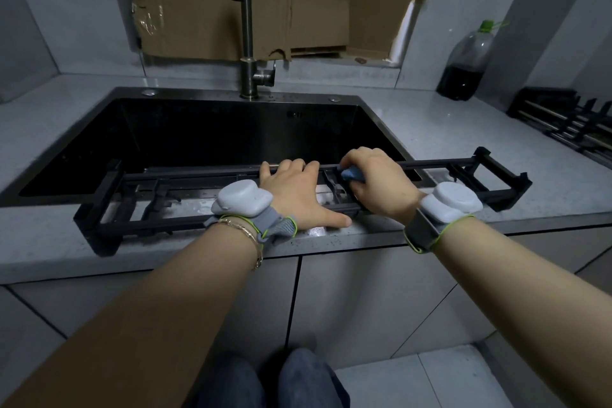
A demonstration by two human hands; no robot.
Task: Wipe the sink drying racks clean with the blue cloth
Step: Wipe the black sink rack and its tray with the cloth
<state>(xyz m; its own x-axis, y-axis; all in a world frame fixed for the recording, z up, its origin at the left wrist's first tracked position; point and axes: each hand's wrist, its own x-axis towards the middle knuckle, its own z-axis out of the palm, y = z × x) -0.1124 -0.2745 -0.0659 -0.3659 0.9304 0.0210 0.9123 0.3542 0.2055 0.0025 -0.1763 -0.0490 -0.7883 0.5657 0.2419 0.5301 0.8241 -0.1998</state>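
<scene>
Across the near edge of the deep black sink (198, 129), the long black metal drying rack (159, 224) bridges basin and grey speckled counter (463, 129). Our left hand (294, 195) presses it down, fingers spread and released, probably to stop it sliding. Our right hand (377, 182) clenches the small blue cloth (352, 174) against a mid-rack crossbar. We have room along the rails on both sides. A second black rack (563, 122) lies well apart at the right.
</scene>
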